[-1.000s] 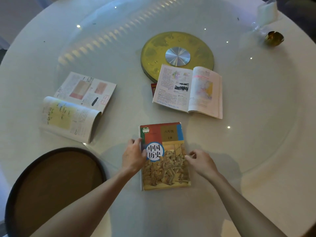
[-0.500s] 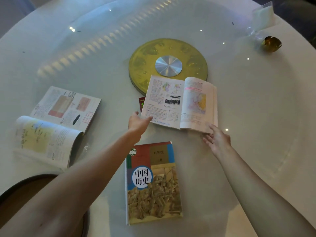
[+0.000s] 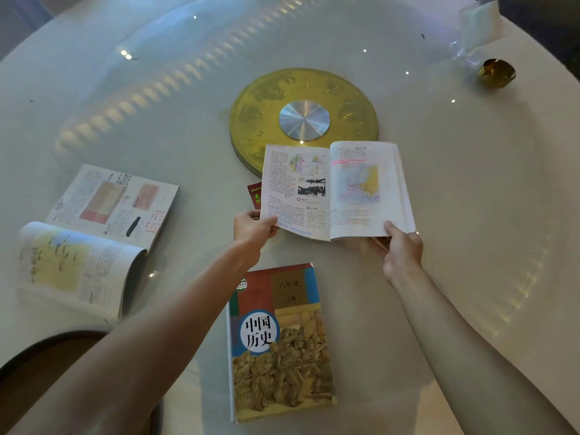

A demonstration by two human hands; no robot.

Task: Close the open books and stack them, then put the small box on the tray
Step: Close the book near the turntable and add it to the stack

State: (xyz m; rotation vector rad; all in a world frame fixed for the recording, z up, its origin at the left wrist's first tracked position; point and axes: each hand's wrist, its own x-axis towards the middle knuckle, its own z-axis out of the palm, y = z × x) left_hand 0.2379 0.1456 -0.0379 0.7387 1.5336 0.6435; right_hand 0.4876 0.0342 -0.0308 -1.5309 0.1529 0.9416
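A closed history book (image 3: 279,340) with a colourful cover lies on the table in front of me. Beyond it, an open book (image 3: 335,189) showing maps is held at both near corners: my left hand (image 3: 252,229) grips its left page edge, my right hand (image 3: 400,246) grips its right edge, thumb on top. A small red box (image 3: 255,194) peeks out from under that book's left side, mostly hidden. A second open book (image 3: 94,233) lies at the left, one page curled up. The dark round tray (image 3: 53,368) shows at the bottom left, partly behind my left arm.
A gold turntable disc (image 3: 254,120) with a silver hub sits at the centre of the round white table (image 3: 470,215), just behind the held book. A small gold object (image 3: 496,73) and a clear stand (image 3: 477,23) stand at the far right.
Both hands left the closed book, reached forward and took hold of the open book's near corners. My view shifted forward, so the closed book and the tray sit lower in frame.
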